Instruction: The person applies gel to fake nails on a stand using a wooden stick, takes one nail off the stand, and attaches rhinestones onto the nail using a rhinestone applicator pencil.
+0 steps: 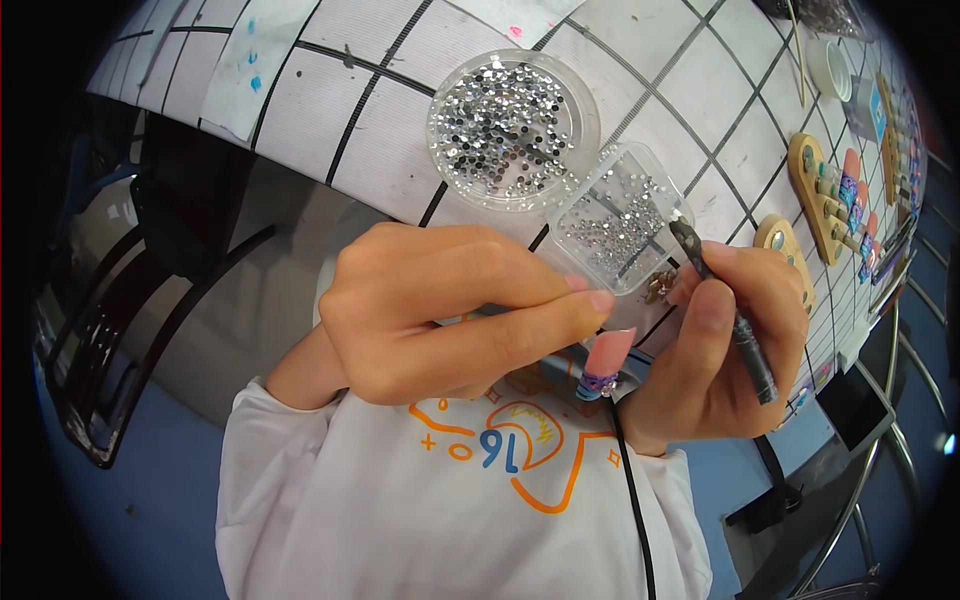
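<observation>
My left hand (pixel 450 310) is closed, thumb and index fingertips pinched together beside the near corner of a clear plastic box (pixel 572 250). What the pinch holds, if anything, is hidden. Small clear rhinestones (pixel 625 225) lie in the box. My right hand (pixel 735 345) grips a dark pen-shaped tool (pixel 745 345), its tip over the box's right edge with a small pale bit at the end. Between my hands, just below the left thumb, shows a pink false nail (pixel 608 352) with a purple and blue decorated end; I cannot tell what supports it.
A round clear dish (pixel 435 150) of silver rhinestones stands behind the box. Gold-coloured bits (pixel 660 285) lie by its near corner. To the right, a wooden holder (pixel 815 200) carries decorated nails, near a small white cup (pixel 829 70). A black cable (pixel 628 480) hangs before the shirt.
</observation>
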Demonstrator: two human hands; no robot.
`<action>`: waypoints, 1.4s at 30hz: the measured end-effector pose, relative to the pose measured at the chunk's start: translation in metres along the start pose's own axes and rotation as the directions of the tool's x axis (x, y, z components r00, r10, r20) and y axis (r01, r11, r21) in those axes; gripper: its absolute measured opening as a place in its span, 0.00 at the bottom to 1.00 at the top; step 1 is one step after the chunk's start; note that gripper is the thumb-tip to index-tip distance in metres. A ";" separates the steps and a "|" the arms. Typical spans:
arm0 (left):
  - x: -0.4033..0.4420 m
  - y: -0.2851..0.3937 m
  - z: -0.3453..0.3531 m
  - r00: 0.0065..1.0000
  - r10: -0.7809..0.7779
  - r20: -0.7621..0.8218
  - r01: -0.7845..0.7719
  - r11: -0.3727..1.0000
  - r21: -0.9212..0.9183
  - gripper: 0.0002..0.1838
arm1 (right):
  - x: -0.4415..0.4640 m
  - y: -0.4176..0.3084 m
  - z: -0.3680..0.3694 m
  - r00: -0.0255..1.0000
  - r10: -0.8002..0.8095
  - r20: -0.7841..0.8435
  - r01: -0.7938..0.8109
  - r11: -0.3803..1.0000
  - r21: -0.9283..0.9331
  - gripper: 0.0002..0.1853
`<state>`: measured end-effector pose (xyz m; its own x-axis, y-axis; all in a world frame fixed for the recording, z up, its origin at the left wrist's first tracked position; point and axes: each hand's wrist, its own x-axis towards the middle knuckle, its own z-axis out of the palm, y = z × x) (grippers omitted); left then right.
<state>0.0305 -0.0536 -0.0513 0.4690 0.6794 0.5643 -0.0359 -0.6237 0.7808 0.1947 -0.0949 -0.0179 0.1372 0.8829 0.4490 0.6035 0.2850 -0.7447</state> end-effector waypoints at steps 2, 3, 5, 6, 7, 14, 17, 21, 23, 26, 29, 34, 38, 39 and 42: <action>0.000 0.000 0.000 1.000 -0.012 -0.010 0.012 1.000 -0.009 0.16 | 0.000 0.000 0.000 1.000 0.001 0.016 -0.001 1.000 -0.007 0.10; 0.000 0.000 0.000 1.000 -0.012 -0.011 0.012 1.000 -0.009 0.16 | 0.000 0.000 0.001 1.000 0.017 0.012 -0.016 1.000 -0.007 0.10; 0.000 0.000 -0.003 0.999 -0.022 0.023 0.022 1.000 -0.007 0.16 | 0.000 -0.001 0.001 0.999 0.032 0.008 -0.032 0.999 -0.008 0.10; 0.000 0.000 -0.004 1.000 -0.021 0.023 0.021 1.000 -0.007 0.16 | 0.000 -0.001 0.001 0.999 0.047 0.015 -0.047 0.999 -0.005 0.10; -0.001 -0.001 -0.005 0.999 -0.016 0.044 0.016 1.000 -0.004 0.16 | 0.000 -0.001 0.001 0.998 0.063 0.022 -0.063 0.998 -0.002 0.10; -0.002 -0.002 -0.004 0.999 0.012 0.032 -0.012 1.000 0.014 0.15 | 0.000 0.000 0.000 0.997 0.065 0.042 -0.065 0.998 -0.008 0.10; -0.001 -0.002 -0.004 0.999 0.013 0.034 -0.013 1.000 0.009 0.15 | -0.002 0.005 -0.002 0.999 -0.039 -0.021 0.041 0.996 0.082 0.09; -0.002 -0.002 -0.002 1.000 0.023 0.005 -0.023 1.000 0.016 0.14 | -0.003 0.002 0.000 0.993 -0.059 -0.106 0.073 0.989 0.132 0.10; -0.002 -0.001 -0.001 1.000 0.000 -0.018 0.000 1.000 0.019 0.14 | -0.005 -0.001 0.006 0.957 -0.093 -0.276 0.162 0.957 0.240 0.12; -0.002 -0.001 -0.001 1.000 0.002 -0.012 -0.001 1.000 0.029 0.15 | -0.009 -0.006 0.006 0.959 -0.166 -0.232 0.239 0.910 0.339 0.11; -0.003 -0.002 0.000 1.000 0.022 -0.011 -0.022 0.999 0.040 0.16 | -0.013 -0.007 -0.002 0.967 -0.209 -0.144 0.248 0.902 0.354 0.09; -0.003 0.001 0.002 1.000 -0.030 0.005 0.030 0.999 0.036 0.18 | -0.018 -0.002 0.005 0.912 -0.318 -0.259 0.380 0.892 0.243 0.13; -0.003 0.002 0.001 0.999 -0.043 0.022 0.042 0.998 0.039 0.20 | -0.019 -0.005 0.006 0.924 -0.291 -0.248 0.343 0.917 0.205 0.13; -0.003 0.002 0.001 0.999 -0.043 0.023 0.042 0.998 0.038 0.20 | -0.019 -0.005 0.005 0.930 -0.282 -0.234 0.330 0.923 0.199 0.13; -0.003 0.001 0.002 0.999 -0.040 0.010 0.040 0.999 0.025 0.20 | -0.019 -0.006 0.006 0.934 -0.273 -0.229 0.318 0.929 0.190 0.13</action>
<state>0.0311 -0.0574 -0.0524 0.4791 0.6998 0.5299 0.0050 -0.6058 0.7956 0.1837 -0.1108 -0.0252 0.1429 0.6617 0.7360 0.4553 0.6163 -0.6425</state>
